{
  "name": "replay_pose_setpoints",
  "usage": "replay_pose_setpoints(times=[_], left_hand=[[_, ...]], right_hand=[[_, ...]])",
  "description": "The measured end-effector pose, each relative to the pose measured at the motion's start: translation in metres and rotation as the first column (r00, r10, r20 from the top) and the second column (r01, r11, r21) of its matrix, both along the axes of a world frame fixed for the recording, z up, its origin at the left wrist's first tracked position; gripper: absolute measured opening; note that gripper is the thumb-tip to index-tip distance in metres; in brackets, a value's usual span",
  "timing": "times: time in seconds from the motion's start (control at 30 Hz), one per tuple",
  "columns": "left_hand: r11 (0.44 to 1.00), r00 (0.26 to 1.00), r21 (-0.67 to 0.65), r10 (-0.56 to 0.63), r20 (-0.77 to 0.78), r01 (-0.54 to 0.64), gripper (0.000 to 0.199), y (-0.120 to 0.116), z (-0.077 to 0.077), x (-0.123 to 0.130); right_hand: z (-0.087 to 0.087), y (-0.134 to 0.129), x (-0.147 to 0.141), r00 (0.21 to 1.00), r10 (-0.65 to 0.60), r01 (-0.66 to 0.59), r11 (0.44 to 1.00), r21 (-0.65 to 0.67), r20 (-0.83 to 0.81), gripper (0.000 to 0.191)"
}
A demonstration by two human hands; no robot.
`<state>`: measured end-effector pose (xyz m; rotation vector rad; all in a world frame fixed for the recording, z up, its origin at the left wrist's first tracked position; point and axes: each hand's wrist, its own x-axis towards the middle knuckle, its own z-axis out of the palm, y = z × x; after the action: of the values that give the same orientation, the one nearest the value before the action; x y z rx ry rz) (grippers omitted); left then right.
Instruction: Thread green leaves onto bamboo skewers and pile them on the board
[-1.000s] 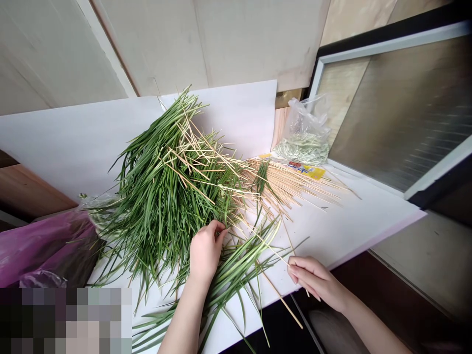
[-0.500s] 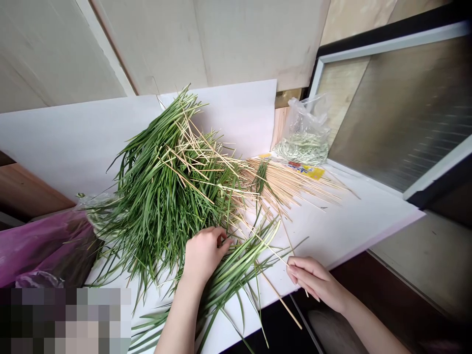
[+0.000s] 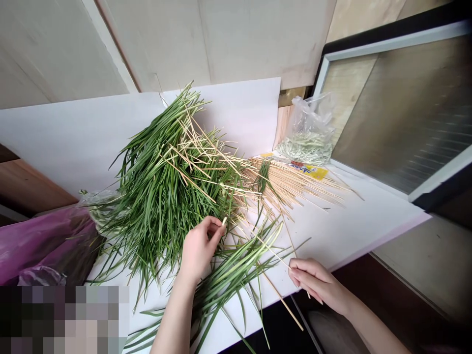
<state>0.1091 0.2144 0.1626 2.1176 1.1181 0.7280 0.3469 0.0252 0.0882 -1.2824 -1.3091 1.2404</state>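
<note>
My left hand (image 3: 201, 246) pinches the pale end of a green stalk (image 3: 224, 222), in front of a tall heap of long green leaves (image 3: 158, 182). Thin wooden sticks lie across the top of that heap. My right hand (image 3: 313, 280) is closed on a thin wooden stick (image 3: 275, 253), which points up and left over a smaller bunch of green stalks (image 3: 236, 265). Another stick (image 3: 282, 302) lies at the table's front edge. Behind the hands, many wooden sticks (image 3: 291, 184) are spread out with a few green leaves on them.
A clear plastic bag (image 3: 308, 137) with pale green pieces stands at the back right, by a yellow printed wrapper (image 3: 317, 172). A purple bag (image 3: 47, 246) is at the left. The white table (image 3: 354, 226) ends near my right hand, and a framed glass panel (image 3: 401, 113) leans behind.
My left hand has risen slightly off the smaller bunch, and a pale stalk end now shows between its fingertips. My right hand has kept its stick and barely moved.
</note>
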Motion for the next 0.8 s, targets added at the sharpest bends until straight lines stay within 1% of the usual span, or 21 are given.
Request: replay_pose_setpoints(times=[0.03, 0.07, 0.13, 0.2, 0.27, 0.37, 0.43, 0.53, 0.63, 0.7, 0.73, 0.77, 0.8], left_hand=[[0.999, 0.989, -0.053, 0.022, 0.145, -0.014, 0.019, 0.001, 0.000, 0.000], [0.994, 0.959, -0.110, 0.044, 0.280, -0.013, 0.023, 0.002, -0.001, 0.000], [0.976, 0.872, -0.217, 0.088, 0.482, 0.022, 0.029, 0.004, -0.001, 0.001], [0.954, 0.810, -0.292, 0.117, 0.574, 0.069, 0.032, 0.003, -0.003, 0.003], [0.933, 0.790, -0.343, 0.131, 0.600, 0.106, 0.032, 0.002, -0.004, 0.006], [0.914, 0.806, -0.376, 0.104, 0.583, 0.154, 0.035, 0.002, -0.007, 0.008], [0.914, 0.837, -0.366, 0.055, 0.544, 0.178, 0.036, 0.002, -0.008, 0.008], [0.924, 0.891, -0.335, -0.012, 0.453, 0.183, 0.031, 0.005, -0.011, 0.006], [0.958, 0.953, -0.259, -0.037, 0.300, 0.119, 0.022, 0.006, -0.012, 0.003], [0.980, 0.984, -0.191, -0.017, 0.176, 0.052, 0.018, 0.005, -0.011, 0.002], [0.984, 0.990, -0.177, -0.001, 0.141, 0.027, 0.018, 0.005, -0.010, 0.003], [0.983, 0.990, -0.185, 0.017, 0.138, 0.009, 0.020, 0.004, -0.009, 0.003], [0.978, 0.985, -0.210, 0.035, 0.167, 0.001, 0.023, 0.003, -0.008, 0.004]], right_hand=[[0.001, 0.000, 0.000, 1.000, 0.017, -0.017, 1.000, -0.017, 0.013, 0.050], [0.003, 0.000, 0.000, 0.999, 0.032, -0.031, 0.999, -0.036, 0.026, 0.051], [0.006, 0.001, 0.001, 0.998, 0.050, -0.047, 0.997, -0.066, 0.046, 0.053], [0.008, 0.001, 0.001, 0.997, 0.057, -0.053, 0.996, -0.073, 0.055, 0.054], [0.007, 0.001, 0.001, 0.997, 0.051, -0.047, 0.996, -0.072, 0.060, 0.054], [0.004, 0.000, 0.001, 0.997, 0.038, -0.033, 0.997, -0.074, 0.064, 0.053], [0.003, 0.000, 0.001, 0.997, 0.034, -0.029, 0.997, -0.071, 0.065, 0.053], [0.003, 0.000, 0.001, 0.997, 0.031, -0.027, 0.998, -0.064, 0.069, 0.053], [0.004, 0.001, 0.001, 0.997, 0.035, -0.031, 0.998, -0.057, 0.069, 0.054], [0.005, 0.000, 0.001, 0.997, 0.037, -0.034, 0.998, -0.057, 0.064, 0.054], [0.005, 0.000, 0.001, 0.997, 0.038, -0.035, 0.998, -0.058, 0.060, 0.055], [0.005, 0.000, 0.001, 0.998, 0.039, -0.035, 0.998, -0.058, 0.057, 0.055], [0.005, 0.000, 0.001, 0.998, 0.040, -0.037, 0.998, -0.058, 0.056, 0.055]])
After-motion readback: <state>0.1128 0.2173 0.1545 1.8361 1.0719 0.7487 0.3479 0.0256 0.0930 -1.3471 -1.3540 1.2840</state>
